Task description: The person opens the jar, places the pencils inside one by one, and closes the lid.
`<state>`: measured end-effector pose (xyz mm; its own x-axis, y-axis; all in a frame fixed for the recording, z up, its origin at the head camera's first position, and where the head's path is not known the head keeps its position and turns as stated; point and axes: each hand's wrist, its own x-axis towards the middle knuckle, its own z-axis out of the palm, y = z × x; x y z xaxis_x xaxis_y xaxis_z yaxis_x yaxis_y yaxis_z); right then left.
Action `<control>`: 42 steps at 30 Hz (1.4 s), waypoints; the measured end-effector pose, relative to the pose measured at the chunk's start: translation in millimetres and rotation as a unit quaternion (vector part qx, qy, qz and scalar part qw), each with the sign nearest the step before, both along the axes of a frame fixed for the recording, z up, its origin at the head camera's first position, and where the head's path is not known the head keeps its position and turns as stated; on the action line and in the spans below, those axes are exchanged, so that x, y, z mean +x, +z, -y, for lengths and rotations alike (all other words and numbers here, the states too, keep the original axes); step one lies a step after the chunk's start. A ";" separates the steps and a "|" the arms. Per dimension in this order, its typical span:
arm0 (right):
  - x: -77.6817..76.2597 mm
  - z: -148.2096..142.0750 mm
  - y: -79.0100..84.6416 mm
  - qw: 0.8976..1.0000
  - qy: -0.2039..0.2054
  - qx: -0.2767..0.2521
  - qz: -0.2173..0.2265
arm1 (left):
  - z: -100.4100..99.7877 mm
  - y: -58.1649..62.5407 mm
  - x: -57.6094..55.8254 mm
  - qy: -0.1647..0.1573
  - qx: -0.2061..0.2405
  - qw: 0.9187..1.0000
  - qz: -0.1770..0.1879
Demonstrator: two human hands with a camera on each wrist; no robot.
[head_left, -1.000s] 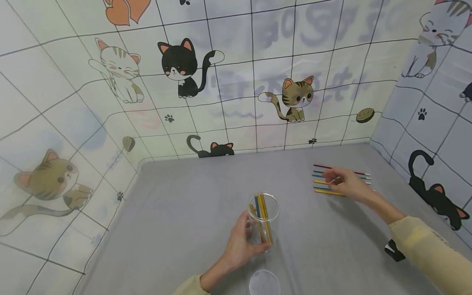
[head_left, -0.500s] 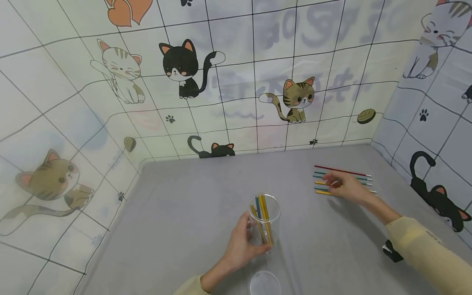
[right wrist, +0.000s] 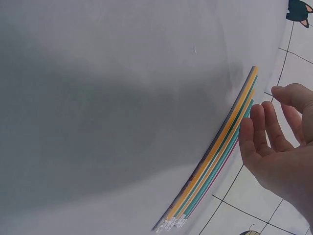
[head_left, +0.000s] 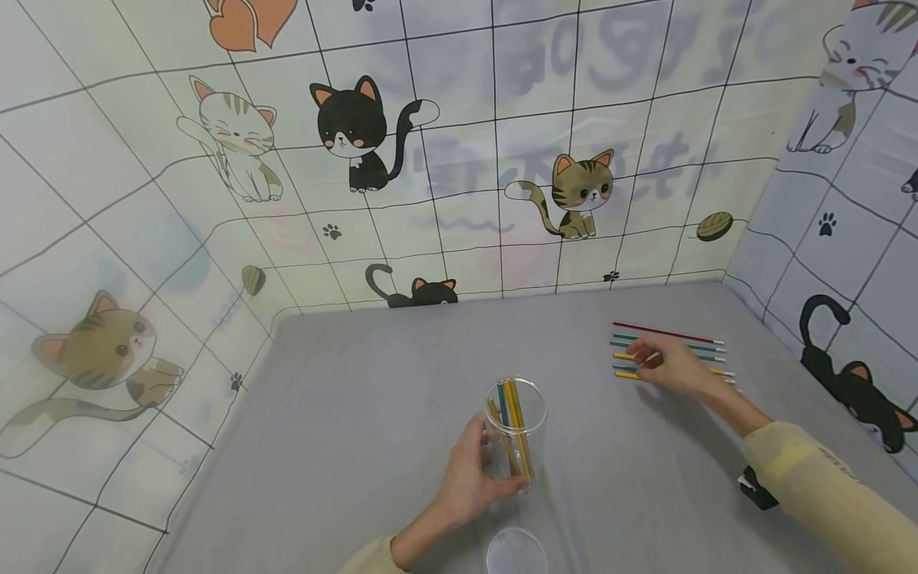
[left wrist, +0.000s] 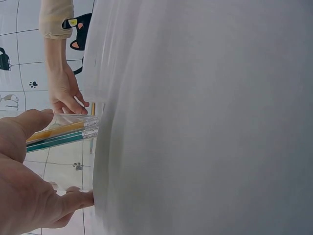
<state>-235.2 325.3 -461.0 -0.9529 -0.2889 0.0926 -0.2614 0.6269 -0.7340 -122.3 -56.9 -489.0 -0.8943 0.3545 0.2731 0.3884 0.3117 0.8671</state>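
My left hand [head_left: 466,478] grips a clear plastic cup [head_left: 536,446] from its left side, thumb low and fingers behind. Several yellow and teal pencils [head_left: 511,402] lean inside it; in the left wrist view the silver ends of two pencils [left wrist: 63,134] are at the cup's bottom. Over a row of pencils on the table hovers my right hand [head_left: 667,363], fingers loosely bent and thumb apart. Nothing is between its fingers in the right wrist view. A red pencil [head_left: 667,332] lies farthest back in that row, with teal and yellow pencils [right wrist: 215,156] beside it, partly hidden by the hand.
A round clear lid [head_left: 516,552] lies at the table's front edge, below the cup. Grey cloth covers the table [head_left: 358,383]. White walls [head_left: 459,159] with grid lines and cartoon cats enclose it at the back and both sides.
My right hand has shifted slightly toward the front of the pencil row, its forearm a little to the left. The left hand and cup have stayed in place.
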 end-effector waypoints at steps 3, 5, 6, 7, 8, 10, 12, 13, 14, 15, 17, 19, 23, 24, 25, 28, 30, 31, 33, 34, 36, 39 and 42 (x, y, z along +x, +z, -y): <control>-0.7 0.6 -0.7 1.000 -0.003 0.009 -0.004 | -0.3 0.4 -0.2 0.001 0.005 1.000 -0.002; -1.2 0.7 -1.4 1.000 -0.004 0.010 -0.005 | -0.4 0.7 -0.1 0.001 0.007 1.000 -0.001; -1.4 0.6 -1.8 1.000 -0.004 0.012 -0.006 | -0.4 1.0 0.0 0.001 0.009 1.000 -0.001; -1.6 0.5 -2.2 1.000 -0.004 0.013 -0.006 | -0.5 1.3 0.1 0.001 0.010 1.000 -0.001; -1.7 0.5 -2.7 1.000 -0.004 0.013 -0.005 | -0.6 1.5 0.2 0.000 0.011 1.000 -0.001; -1.9 0.3 -3.7 1.000 -0.006 0.014 -0.004 | -0.7 1.8 0.4 0.000 0.012 1.000 0.000; -1.9 0.6 -4.5 1.000 -0.007 0.017 -0.005 | -0.9 2.0 0.6 0.000 0.013 1.000 -0.001; -2.1 0.8 -5.0 1.000 -0.009 0.018 -0.005 | -0.9 1.9 0.6 0.000 0.013 1.000 0.000; -2.2 1.1 -5.3 1.000 -0.010 0.020 -0.005 | -0.9 1.7 0.6 -0.001 0.014 1.000 0.000; -2.4 1.3 -5.6 1.000 -0.013 0.021 -0.005 | -0.9 1.5 0.6 -0.001 0.014 1.000 0.001; -2.7 1.9 -5.7 1.000 -0.015 0.023 -0.004 | -0.9 1.4 0.6 -0.001 0.014 1.000 0.001; -3.0 2.3 -5.7 0.999 -0.018 0.027 -0.002 | -0.7 1.5 0.7 -0.001 0.013 1.000 0.003; -4.0 2.6 -6.6 0.999 -0.021 0.036 -0.004 | -0.3 1.9 0.9 0.000 0.007 1.000 0.005; -4.2 2.7 -7.0 0.999 -0.022 0.038 -0.004 | -0.2 1.9 0.9 0.000 0.006 1.000 0.005; -4.3 2.9 -7.3 0.999 -0.023 0.040 -0.002 | -0.2 1.8 0.7 0.000 0.005 1.000 0.005; -4.0 3.7 -7.7 0.999 -0.027 0.046 0.006 | -0.3 1.3 0.4 0.000 0.004 1.000 0.003; -3.8 4.6 -7.5 0.998 -0.030 0.053 0.010 | -0.3 1.2 0.4 0.000 0.002 1.000 0.003; -3.6 4.7 -7.2 0.998 -0.030 0.057 0.012 | -0.2 1.2 0.6 0.000 0.002 1.000 0.004; -4.2 5.1 -7.7 0.997 -0.032 0.066 0.012 | -0.1 1.7 1.0 0.000 0.002 1.000 0.005; -4.8 5.1 -8.2 0.997 -0.032 0.071 0.011 | 0.0 1.7 1.1 0.000 0.004 1.000 0.006; -5.8 5.2 -9.0 0.996 -0.033 0.083 0.008 | 0.0 1.9 1.4 0.000 0.008 1.000 0.006; -8.0 5.4 -9.9 0.994 -0.036 0.101 0.007 | -0.3 1.8 1.2 0.000 0.011 1.000 0.003; -9.2 6.0 -9.0 0.993 -0.033 0.116 0.003 | -0.8 1.9 1.3 0.001 0.009 1.000 0.002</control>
<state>-244.4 319.3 -470.0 -0.9706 -0.2395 0.0245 -0.2105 0.7952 -0.5686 -121.0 -56.1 -487.1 -0.8961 0.3474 0.2760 0.3845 0.2975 0.8739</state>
